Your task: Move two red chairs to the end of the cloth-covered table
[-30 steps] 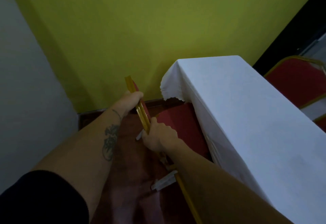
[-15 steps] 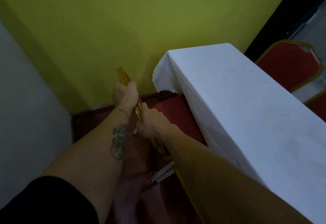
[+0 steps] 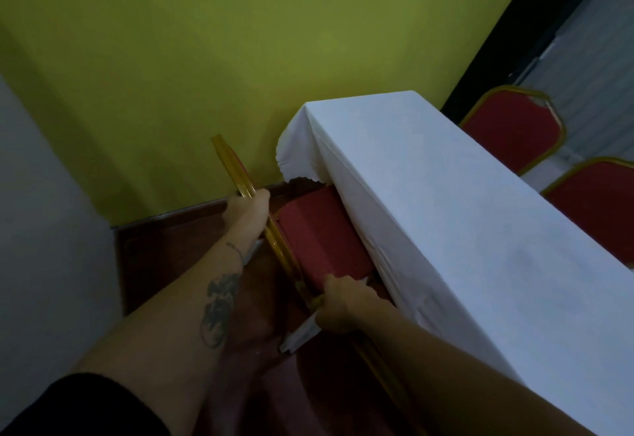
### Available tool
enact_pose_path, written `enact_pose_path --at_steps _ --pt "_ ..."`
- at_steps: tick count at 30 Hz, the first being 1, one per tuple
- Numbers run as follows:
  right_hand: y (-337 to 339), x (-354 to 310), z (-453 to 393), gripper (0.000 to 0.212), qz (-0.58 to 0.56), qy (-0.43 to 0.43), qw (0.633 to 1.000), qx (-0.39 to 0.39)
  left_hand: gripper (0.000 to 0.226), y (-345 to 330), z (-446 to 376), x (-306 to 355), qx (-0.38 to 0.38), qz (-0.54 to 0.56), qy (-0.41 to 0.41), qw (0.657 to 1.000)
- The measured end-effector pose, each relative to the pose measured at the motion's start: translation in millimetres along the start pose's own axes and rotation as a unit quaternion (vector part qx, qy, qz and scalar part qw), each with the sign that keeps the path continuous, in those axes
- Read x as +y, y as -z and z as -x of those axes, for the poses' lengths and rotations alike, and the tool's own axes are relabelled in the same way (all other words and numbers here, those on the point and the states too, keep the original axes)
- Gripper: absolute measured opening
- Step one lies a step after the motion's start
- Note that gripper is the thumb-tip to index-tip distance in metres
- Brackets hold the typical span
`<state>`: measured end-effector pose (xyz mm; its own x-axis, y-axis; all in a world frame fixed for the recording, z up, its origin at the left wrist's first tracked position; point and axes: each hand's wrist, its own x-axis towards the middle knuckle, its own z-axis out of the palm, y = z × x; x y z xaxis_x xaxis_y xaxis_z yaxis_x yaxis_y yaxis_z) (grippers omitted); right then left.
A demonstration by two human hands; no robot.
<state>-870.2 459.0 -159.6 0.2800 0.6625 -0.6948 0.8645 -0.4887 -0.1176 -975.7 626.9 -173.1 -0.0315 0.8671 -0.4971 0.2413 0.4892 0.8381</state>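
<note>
A red chair (image 3: pixel 319 236) with a gold metal frame stands beside the white cloth-covered table (image 3: pixel 446 216), near the table's far end; its seat reaches partly under the hanging cloth. My left hand (image 3: pixel 248 207) grips the gold top rail of the backrest. My right hand (image 3: pixel 343 303) grips the same rail lower down, at the near corner of the seat. A second gold-edged backrest seems to lie below my right forearm, mostly hidden.
Two more red chairs (image 3: pixel 514 126) (image 3: pixel 597 209) stand on the table's far side at the right. A yellow-green wall (image 3: pixel 240 58) closes the end of the room, with a pale wall (image 3: pixel 41 229) at the left. The floor (image 3: pixel 164 257) is dark red-brown.
My right hand has slid down the gold rail, away from my left hand, toward the near corner of the seat. More of the red seat shows now.
</note>
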Motion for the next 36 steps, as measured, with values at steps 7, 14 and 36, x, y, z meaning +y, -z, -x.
enact_pose_path --at_steps 7,14,36 --pt "3 -1 3 0.025 0.044 0.017 0.998 0.040 0.049 -11 34 -27 -0.091 0.054 0.078 0.991" --pt "23 -4 -6 0.023 0.052 0.033 0.997 0.052 0.024 -32 30 -10 -0.017 0.035 0.043 0.998" --pt "52 66 27 0.054 -0.061 0.057 0.970 0.227 0.024 -21 81 30 -0.034 -0.161 -0.046 0.985"
